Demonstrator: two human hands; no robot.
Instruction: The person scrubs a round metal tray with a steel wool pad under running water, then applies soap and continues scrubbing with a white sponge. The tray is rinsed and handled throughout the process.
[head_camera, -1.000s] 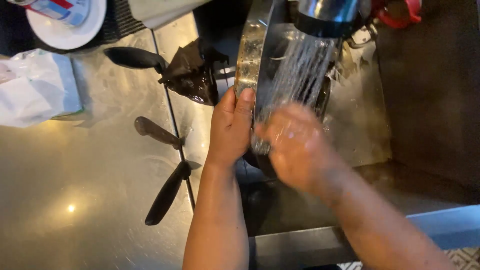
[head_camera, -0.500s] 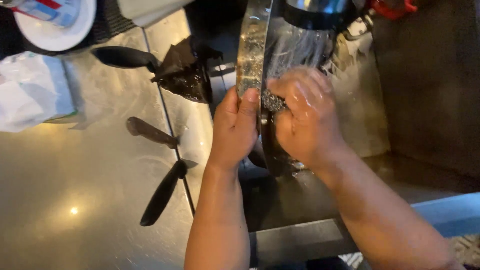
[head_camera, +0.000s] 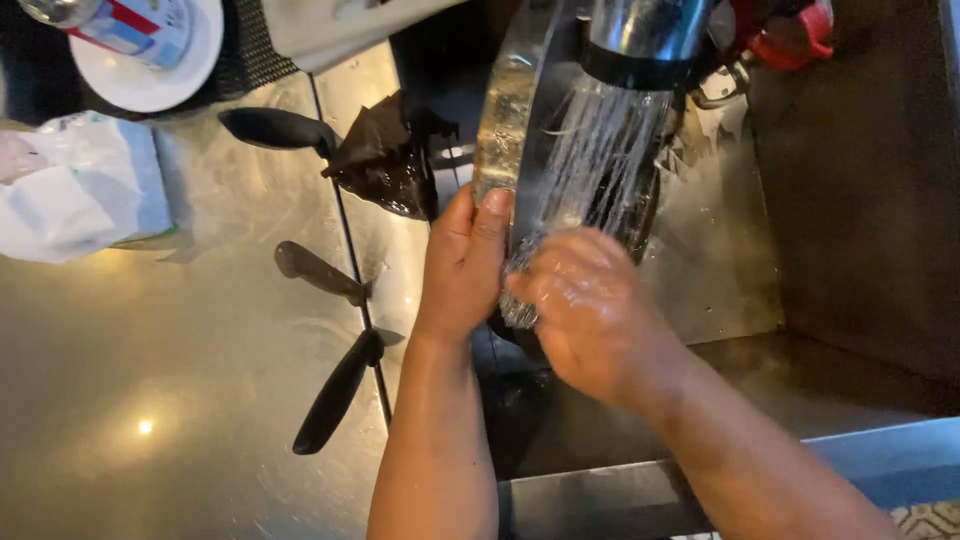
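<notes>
The left hand held a round metal pan on edge over the sink, its grip closed around the rim with the thumb lying along the near side and the fingers hidden behind the metal. The pan stood nearly upright, its rim facing the camera, directly under the spray head of the tap, from which water streamed down across the inner face. The right hand pressed against that wet inner face low down, just beside the left hand, with its grip curled tight around a small wad of steel wool that showed only as a grey tuft at the fingertips. Both hands glistened with water. To the left of the sink lay the steel worktop, where three black-handled knives rested with their handles on the steel: one near the top, one in the middle and one lowest, angled down to the left. A crumpled dark bag sat at the sink's edge beside the uppermost knife. Further left lay a white plastic bag, and above it a white plate carried a bottle. A red object showed at the top right beyond the tap.
</notes>
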